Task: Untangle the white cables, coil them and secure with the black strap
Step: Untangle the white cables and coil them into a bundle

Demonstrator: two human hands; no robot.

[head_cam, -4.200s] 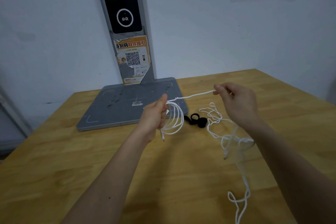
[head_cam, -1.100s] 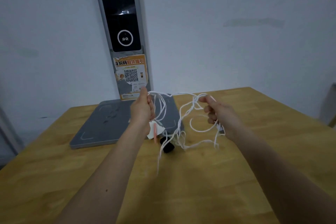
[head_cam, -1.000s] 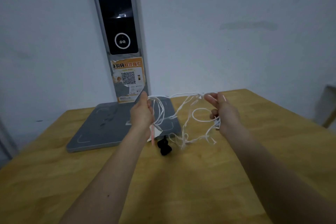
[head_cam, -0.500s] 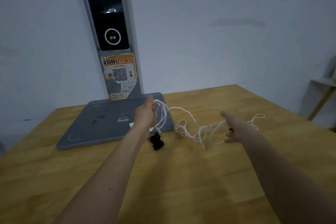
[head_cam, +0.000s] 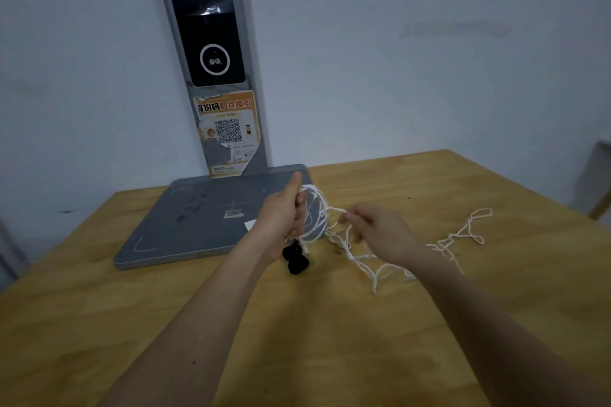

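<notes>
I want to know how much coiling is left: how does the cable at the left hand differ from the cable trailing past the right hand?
The coil is gathered in neat loops and held up by the left hand; the loose cable sprawls kinked and tangled across the table. The right hand pinches the strand between them. Both are white.

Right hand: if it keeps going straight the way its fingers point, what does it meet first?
Probably the white cable coil held in the left hand; the right hand points left toward it, already pinching the strand that leads in. Depth is unclear.
</notes>
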